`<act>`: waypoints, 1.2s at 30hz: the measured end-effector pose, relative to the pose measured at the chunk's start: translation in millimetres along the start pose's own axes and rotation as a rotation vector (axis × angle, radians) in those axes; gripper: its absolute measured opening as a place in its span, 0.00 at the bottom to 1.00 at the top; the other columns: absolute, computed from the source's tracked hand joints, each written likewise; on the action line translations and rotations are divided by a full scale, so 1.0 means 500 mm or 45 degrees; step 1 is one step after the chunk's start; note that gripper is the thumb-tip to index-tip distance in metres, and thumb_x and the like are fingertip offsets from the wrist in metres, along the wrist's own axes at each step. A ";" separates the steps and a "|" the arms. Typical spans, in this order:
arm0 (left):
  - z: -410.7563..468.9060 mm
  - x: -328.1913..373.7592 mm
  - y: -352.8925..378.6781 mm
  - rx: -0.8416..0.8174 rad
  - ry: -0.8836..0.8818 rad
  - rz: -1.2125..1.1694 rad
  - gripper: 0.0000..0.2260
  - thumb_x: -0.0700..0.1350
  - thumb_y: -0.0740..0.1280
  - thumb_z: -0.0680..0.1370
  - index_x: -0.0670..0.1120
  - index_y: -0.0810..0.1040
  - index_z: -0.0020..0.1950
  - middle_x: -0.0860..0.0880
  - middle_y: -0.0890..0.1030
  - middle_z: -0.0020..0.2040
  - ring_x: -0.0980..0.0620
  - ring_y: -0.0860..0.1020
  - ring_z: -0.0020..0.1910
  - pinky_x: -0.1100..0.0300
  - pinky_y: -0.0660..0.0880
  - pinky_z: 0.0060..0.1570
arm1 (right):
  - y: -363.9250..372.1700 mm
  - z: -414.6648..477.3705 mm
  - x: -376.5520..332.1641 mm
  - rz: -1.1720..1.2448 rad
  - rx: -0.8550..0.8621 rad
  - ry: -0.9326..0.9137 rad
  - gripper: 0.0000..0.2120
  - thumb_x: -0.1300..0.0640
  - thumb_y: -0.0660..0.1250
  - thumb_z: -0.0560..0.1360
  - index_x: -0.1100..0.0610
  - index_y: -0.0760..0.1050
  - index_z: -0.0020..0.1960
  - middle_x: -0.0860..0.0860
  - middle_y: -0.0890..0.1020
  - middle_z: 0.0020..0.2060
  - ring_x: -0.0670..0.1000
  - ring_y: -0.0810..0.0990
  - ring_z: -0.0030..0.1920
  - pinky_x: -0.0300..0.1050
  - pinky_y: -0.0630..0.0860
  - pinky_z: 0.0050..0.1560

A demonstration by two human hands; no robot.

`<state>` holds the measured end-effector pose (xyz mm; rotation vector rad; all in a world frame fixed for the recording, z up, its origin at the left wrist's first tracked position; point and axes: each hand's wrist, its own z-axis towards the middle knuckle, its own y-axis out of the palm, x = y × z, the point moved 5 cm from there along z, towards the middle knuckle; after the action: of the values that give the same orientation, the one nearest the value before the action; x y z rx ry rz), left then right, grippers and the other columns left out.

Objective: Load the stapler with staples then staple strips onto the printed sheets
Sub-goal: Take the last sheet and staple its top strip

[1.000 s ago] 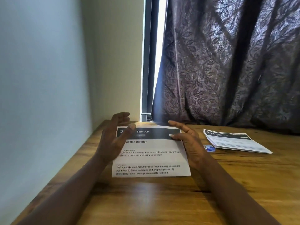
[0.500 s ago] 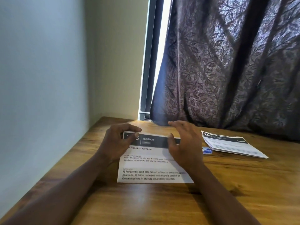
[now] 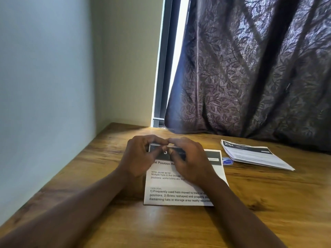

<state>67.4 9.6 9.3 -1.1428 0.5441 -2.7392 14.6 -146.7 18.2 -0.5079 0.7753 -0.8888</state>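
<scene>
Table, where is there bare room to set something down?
The table is bare between the wall and the printed sheet, and right of it, nearer than the stack. Crowded: the gap between them holds a small blue item.

Printed sheet [image 3: 184, 194] lies flat, dark header farthest, with a sheet stack [image 3: 254, 155] right of it
</scene>
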 end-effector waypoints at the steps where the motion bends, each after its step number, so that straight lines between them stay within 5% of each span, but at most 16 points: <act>1: 0.000 0.000 0.002 -0.009 -0.002 -0.012 0.06 0.44 0.74 0.78 0.52 0.87 0.53 0.58 0.87 0.47 0.58 0.86 0.44 0.59 0.83 0.42 | -0.004 0.001 0.005 -0.019 -0.006 0.015 0.17 0.50 0.64 0.78 0.53 0.81 0.64 0.49 0.84 0.51 0.49 0.78 0.52 0.57 0.75 0.59; 8: 0.004 -0.021 0.000 -0.210 -0.071 0.246 0.07 0.52 0.70 0.80 0.55 0.84 0.57 0.59 0.86 0.47 0.57 0.82 0.47 0.53 0.81 0.48 | -0.067 0.003 0.060 -0.308 0.115 0.128 0.12 0.50 0.61 0.76 0.50 0.82 0.51 0.48 0.83 0.46 0.51 0.78 0.49 0.54 0.70 0.60; 16: -0.016 -0.009 0.031 -0.564 -0.013 0.305 0.15 0.55 0.73 0.77 0.55 0.81 0.63 0.63 0.81 0.56 0.63 0.78 0.53 0.63 0.75 0.49 | -0.098 -0.002 0.124 -0.542 0.205 0.374 0.09 0.53 0.61 0.80 0.49 0.80 0.54 0.47 0.82 0.51 0.51 0.77 0.53 0.52 0.63 0.59; 22: -0.018 -0.016 0.074 -0.630 0.207 0.560 0.25 0.54 0.70 0.79 0.62 0.67 0.75 0.61 0.74 0.71 0.61 0.70 0.65 0.65 0.65 0.56 | -0.100 -0.003 0.129 -0.518 0.225 0.460 0.09 0.54 0.61 0.80 0.50 0.80 0.54 0.49 0.83 0.53 0.52 0.77 0.55 0.52 0.64 0.62; 27: 0.001 -0.017 0.085 -0.629 0.240 0.548 0.17 0.50 0.71 0.79 0.60 0.77 0.67 0.64 0.80 0.57 0.65 0.74 0.51 0.77 0.66 0.49 | -0.093 -0.004 0.133 -0.484 0.228 0.502 0.09 0.54 0.62 0.80 0.51 0.80 0.55 0.48 0.83 0.53 0.51 0.77 0.56 0.53 0.65 0.64; 31: 0.026 -0.063 0.029 -0.498 -0.004 0.625 0.12 0.51 0.73 0.76 0.57 0.82 0.60 0.57 0.83 0.53 0.56 0.80 0.52 0.58 0.76 0.52 | -0.077 -0.004 0.131 -0.355 0.270 0.543 0.09 0.54 0.63 0.81 0.51 0.81 0.56 0.49 0.84 0.54 0.51 0.79 0.56 0.54 0.71 0.65; 36: 0.035 -0.107 -0.059 -0.447 -0.233 0.770 0.17 0.60 0.72 0.72 0.57 0.83 0.58 0.58 0.82 0.47 0.54 0.80 0.48 0.57 0.76 0.46 | -0.044 0.001 0.105 -0.216 0.313 0.513 0.08 0.54 0.64 0.80 0.52 0.81 0.54 0.49 0.84 0.51 0.50 0.80 0.54 0.56 0.74 0.63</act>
<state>118.3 45.1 -3.6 -1.0525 1.1553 -2.0525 24.7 -202.7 13.2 -0.1779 0.9799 -1.2487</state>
